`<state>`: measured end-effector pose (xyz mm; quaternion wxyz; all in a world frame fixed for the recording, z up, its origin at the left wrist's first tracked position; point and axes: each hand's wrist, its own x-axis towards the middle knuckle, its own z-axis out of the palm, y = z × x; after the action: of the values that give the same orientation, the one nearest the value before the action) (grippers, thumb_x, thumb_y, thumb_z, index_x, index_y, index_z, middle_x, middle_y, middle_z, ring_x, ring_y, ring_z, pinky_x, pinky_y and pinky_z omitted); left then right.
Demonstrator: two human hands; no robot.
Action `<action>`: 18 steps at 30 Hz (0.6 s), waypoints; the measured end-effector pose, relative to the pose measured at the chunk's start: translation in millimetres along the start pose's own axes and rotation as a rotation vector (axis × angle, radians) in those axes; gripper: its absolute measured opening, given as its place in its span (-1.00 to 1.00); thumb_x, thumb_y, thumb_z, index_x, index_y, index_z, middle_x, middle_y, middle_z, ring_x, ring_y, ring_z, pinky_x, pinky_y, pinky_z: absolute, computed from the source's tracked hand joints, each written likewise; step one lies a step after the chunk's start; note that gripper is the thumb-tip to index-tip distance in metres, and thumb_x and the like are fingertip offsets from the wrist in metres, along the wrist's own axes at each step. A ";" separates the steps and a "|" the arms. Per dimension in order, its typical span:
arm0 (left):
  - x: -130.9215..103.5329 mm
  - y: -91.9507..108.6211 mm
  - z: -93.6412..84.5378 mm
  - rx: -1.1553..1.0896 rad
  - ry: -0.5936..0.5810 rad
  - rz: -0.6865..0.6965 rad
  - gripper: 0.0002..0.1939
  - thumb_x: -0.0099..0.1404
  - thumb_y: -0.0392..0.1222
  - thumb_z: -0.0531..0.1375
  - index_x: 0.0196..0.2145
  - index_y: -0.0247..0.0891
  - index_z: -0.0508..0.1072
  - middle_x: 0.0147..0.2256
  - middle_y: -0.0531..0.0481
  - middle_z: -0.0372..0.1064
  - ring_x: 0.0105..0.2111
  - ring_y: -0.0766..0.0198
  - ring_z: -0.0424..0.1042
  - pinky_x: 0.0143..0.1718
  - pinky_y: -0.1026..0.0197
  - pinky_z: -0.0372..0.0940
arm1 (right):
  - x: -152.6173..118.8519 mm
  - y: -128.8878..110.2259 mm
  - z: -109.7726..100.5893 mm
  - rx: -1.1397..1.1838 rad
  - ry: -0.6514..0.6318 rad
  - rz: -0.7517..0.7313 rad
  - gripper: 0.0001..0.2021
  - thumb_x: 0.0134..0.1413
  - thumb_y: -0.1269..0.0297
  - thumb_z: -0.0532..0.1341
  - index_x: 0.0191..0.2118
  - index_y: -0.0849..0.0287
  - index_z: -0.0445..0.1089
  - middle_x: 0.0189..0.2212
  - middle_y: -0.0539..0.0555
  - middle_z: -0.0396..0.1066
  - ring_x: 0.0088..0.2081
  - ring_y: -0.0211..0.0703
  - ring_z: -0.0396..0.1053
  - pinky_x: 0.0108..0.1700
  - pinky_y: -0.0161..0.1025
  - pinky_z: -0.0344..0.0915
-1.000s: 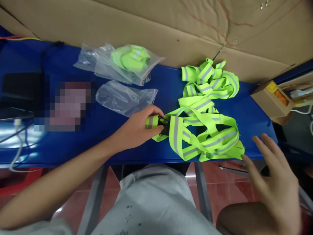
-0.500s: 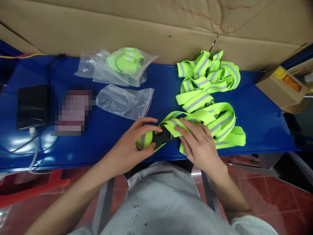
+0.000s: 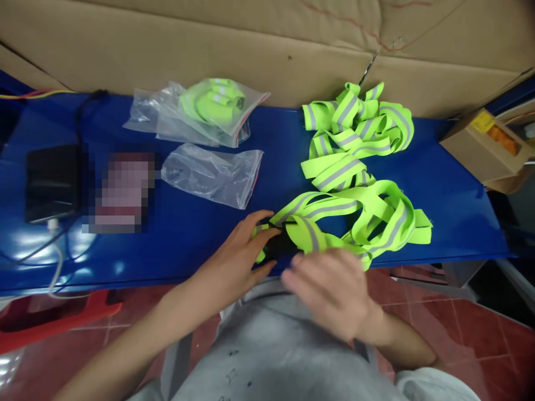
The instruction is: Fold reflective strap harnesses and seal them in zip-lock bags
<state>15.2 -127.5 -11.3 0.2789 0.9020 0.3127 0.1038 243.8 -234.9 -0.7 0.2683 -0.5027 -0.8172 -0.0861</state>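
"Okay, what did you have at the hands?"

"Left hand [image 3: 232,259]: narrow, fingers and thumb on the black buckle [image 3: 283,244]. I read that as a hold. Buckle detail was too dark for me to make out."

"And the right?"

"Right hand [image 3: 334,292] was motion-blurred, fingers curled, at the near edge of the blue table [image 3: 455,217]. It overlapped the near side of the strap in my view. Couldn't tell if it gripped anything."

"Where was the strap?"

"Yellow-green strap [image 3: 390,236], grey stripe down the middle. It ran from the buckle, loops lying beyond the right hand and off to its right. Further out from that hand I had a tangled heap [image 3: 355,125] of the same webbing, near the cardboard panel [image 3: 167,50]."

"Left side?"

"Flat clear bag [image 3: 213,175] just beyond the left hand. Past it, a filled bag [image 3: 167,114] with rolled webbing [image 3: 211,103] inside. Left of the left hand, a pixelated block [image 3: 123,192], then a black device [image 3: 52,181] with a white cable [image 3: 61,264] at its near end."

"Far right?"

"Small carton [image 3: 480,147], well out from the right hand, something orange [image 3: 504,139] showing in its opening."
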 end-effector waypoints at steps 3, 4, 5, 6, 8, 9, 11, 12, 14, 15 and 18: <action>1.0 3.6 8.8 0.197 0.104 0.051 -0.66 0.43 -0.25 0.20 0.14 -0.29 0.44 0.31 -0.35 0.24 0.27 -0.22 0.35 0.16 -0.26 0.43 | -2.6 -13.5 12.2 0.015 -0.242 -0.057 -0.62 0.43 0.33 0.13 0.24 -0.02 0.49 0.19 -0.02 0.53 0.22 -0.11 0.44 0.28 -0.06 0.40; 1.9 3.7 11.7 0.244 0.133 0.066 -0.67 0.42 -0.25 0.21 0.12 -0.29 0.45 0.28 -0.35 0.28 0.24 -0.22 0.38 0.12 -0.25 0.43 | -3.2 -11.4 16.7 -0.011 -0.282 0.010 -0.62 0.46 0.26 0.14 0.27 0.08 0.46 0.21 0.04 0.51 0.22 -0.06 0.43 0.29 -0.01 0.37; 3.1 3.4 14.8 0.270 0.164 0.080 -0.68 0.40 -0.25 0.23 0.10 -0.31 0.46 0.25 -0.35 0.32 0.20 -0.21 0.41 0.09 -0.22 0.44 | -3.7 -7.0 20.8 -0.033 -0.305 0.077 -0.59 0.48 0.19 0.14 0.30 0.16 0.43 0.22 0.09 0.50 0.22 -0.02 0.43 0.29 0.02 0.33; 4.3 2.8 18.0 0.278 0.198 0.089 -0.69 0.39 -0.24 0.25 0.07 -0.31 0.47 0.21 -0.33 0.37 0.16 -0.17 0.44 0.06 -0.17 0.44 | -4.0 -1.4 24.1 -0.045 -0.312 0.133 -0.57 0.49 0.14 0.14 0.31 0.21 0.40 0.23 0.12 0.49 0.21 0.00 0.43 0.29 0.04 0.30; 6.4 1.0 24.3 0.262 0.269 0.106 -0.74 0.37 -0.24 0.28 0.00 -0.31 0.48 0.11 -0.27 0.45 0.07 -0.10 0.50 0.00 -0.10 0.43 | -4.3 9.4 27.5 -0.038 -0.311 0.191 -0.55 0.50 0.10 0.14 0.32 0.22 0.37 0.24 0.13 0.48 0.21 -0.01 0.43 0.31 0.04 0.22; 7.2 0.0 26.9 0.247 0.296 0.116 -0.76 0.35 -0.25 0.29 -0.03 -0.30 0.49 0.07 -0.24 0.48 0.04 -0.07 0.51 -0.02 -0.08 0.42 | -4.2 13.0 27.7 -0.031 -0.313 0.204 -0.55 0.51 0.09 0.14 0.33 0.21 0.36 0.24 0.12 0.48 0.21 -0.03 0.42 0.31 0.03 0.19; 7.9 -1.6 30.3 0.221 0.329 0.134 -0.77 0.34 -0.25 0.30 -0.05 -0.29 0.49 0.01 -0.19 0.51 0.00 -0.02 0.53 -0.05 -0.04 0.41 | -3.1 16.0 26.4 -0.028 -0.330 0.207 -0.51 0.50 0.05 0.14 0.36 0.20 0.32 0.25 0.11 0.47 0.22 -0.03 0.40 0.30 0.02 0.15; 7.8 -2.1 31.0 0.206 0.337 0.138 -0.77 0.35 -0.25 0.31 -0.05 -0.28 0.49 -0.01 -0.17 0.51 -0.01 0.00 0.53 -0.05 -0.02 0.40 | -2.2 15.8 25.3 -0.033 -0.341 0.199 -0.49 0.49 0.03 0.15 0.38 0.20 0.30 0.26 0.12 0.46 0.22 -0.02 0.39 0.29 0.02 0.14; 7.1 -1.8 30.7 0.145 0.351 0.131 -0.77 0.35 -0.25 0.32 -0.05 -0.26 0.49 -0.04 -0.13 0.52 -0.04 0.04 0.53 -0.06 0.01 0.40 | 0.0 14.2 23.4 -0.063 -0.359 0.177 -0.44 0.48 -0.01 0.16 0.40 0.20 0.27 0.26 0.13 0.45 0.20 0.00 0.39 0.25 0.02 0.16; 6.6 -0.9 29.8 0.092 0.355 0.121 -0.77 0.34 -0.25 0.32 -0.05 -0.25 0.49 -0.04 -0.11 0.51 -0.04 0.07 0.53 -0.05 0.02 0.40 | 1.2 13.7 22.6 -0.086 -0.364 0.168 -0.43 0.47 -0.01 0.17 0.41 0.21 0.27 0.27 0.14 0.45 0.19 0.02 0.39 0.22 0.02 0.17; 4.5 5.5 24.0 -0.109 0.324 0.089 -0.76 0.31 -0.28 0.33 -0.06 -0.22 0.49 -0.03 -0.07 0.48 -0.04 0.15 0.52 0.01 0.07 0.41 | 3.2 17.5 19.1 -0.162 -0.324 0.100 -0.51 0.47 0.19 0.20 0.39 0.22 0.30 0.23 0.15 0.48 0.15 0.06 0.41 0.10 0.00 0.22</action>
<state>30.2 -138.8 -28.0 0.2684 0.8701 0.3072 0.2768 251.1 -216.2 -17.3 0.0959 -0.5701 -0.8140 -0.0561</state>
